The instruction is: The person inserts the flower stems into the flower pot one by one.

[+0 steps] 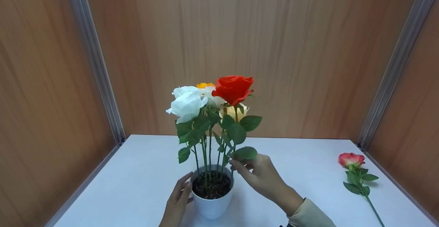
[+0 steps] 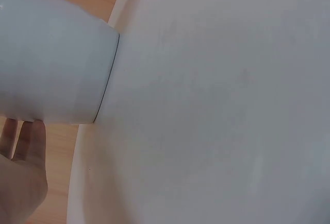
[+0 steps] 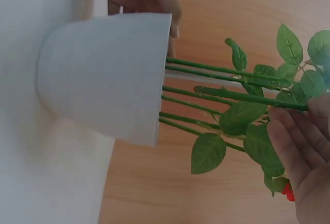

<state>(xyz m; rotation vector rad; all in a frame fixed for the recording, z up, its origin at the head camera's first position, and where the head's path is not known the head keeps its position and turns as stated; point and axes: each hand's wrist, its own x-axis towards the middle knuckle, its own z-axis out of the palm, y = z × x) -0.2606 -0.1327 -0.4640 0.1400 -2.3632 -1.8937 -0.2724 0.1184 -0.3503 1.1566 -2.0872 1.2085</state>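
A white pot [image 1: 211, 204] with dark soil stands on the table, holding several upright roses: white roses [image 1: 187, 103], a cream rose [image 1: 241, 112] and an orange rose [image 1: 205, 85]. My right hand [image 1: 262, 175] pinches a green stem [image 3: 247, 98] between thumb and fingers; its lower end shows free above the pot rim in the right wrist view. In the head view this stem lines up below the red rose [image 1: 233, 89], in front of the cream one. My left hand [image 1: 178, 199] rests its fairly straight fingers [image 2: 36, 136] against the pot's left side.
A pink-red rose [image 1: 351, 160] with leaves lies on the white table [image 1: 144, 172] at the right, its stem toward the front. Wood panels [image 1: 291, 48] enclose the table at the back and both sides, with grey metal posts [image 1: 99, 66] at the corners.
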